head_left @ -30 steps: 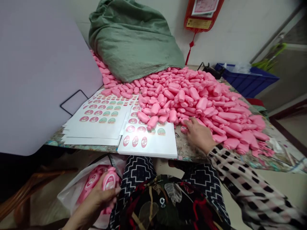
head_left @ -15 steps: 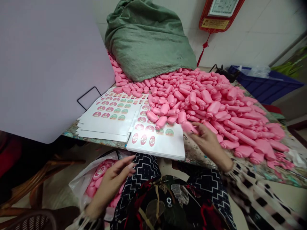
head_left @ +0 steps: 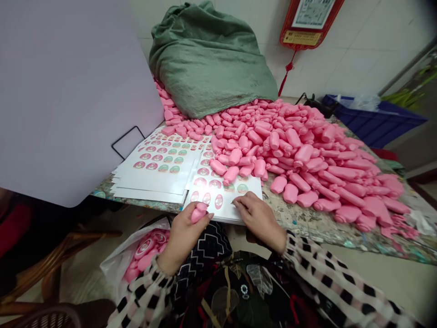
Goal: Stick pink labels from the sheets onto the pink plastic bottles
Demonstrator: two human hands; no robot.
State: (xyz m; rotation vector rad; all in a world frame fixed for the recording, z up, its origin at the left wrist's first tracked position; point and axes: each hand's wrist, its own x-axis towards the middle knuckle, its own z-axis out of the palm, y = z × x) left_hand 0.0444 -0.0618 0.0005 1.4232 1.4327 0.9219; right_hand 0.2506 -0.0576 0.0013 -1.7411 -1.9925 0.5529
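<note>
A small pink bottle (head_left: 199, 212) is held in my left hand (head_left: 186, 232), just in front of the table's near edge. My right hand (head_left: 257, 216) rests over the near right corner of a sticker sheet (head_left: 223, 213), thumb and forefinger pinched together; whether something small is between them is too fine to make out. Pink oval labels and green ones are printed on the sheet. To its left lies a stack of similar label sheets (head_left: 153, 182). A large heap of pink bottles (head_left: 307, 155) covers the table behind and to the right, some lying on the sheet's far part.
A green sack (head_left: 211, 59) leans over the heap at the back. A pale panel (head_left: 75, 91) with a black wire loop stands at left. Below the table's edge is a plastic bag of labelled pink bottles (head_left: 145, 250). A blue crate (head_left: 378, 120) sits at the far right.
The pink bottle that was in my right hand is now in my left, which has risen and closed round it. My right hand has moved left from the heap to the sheet's corner.
</note>
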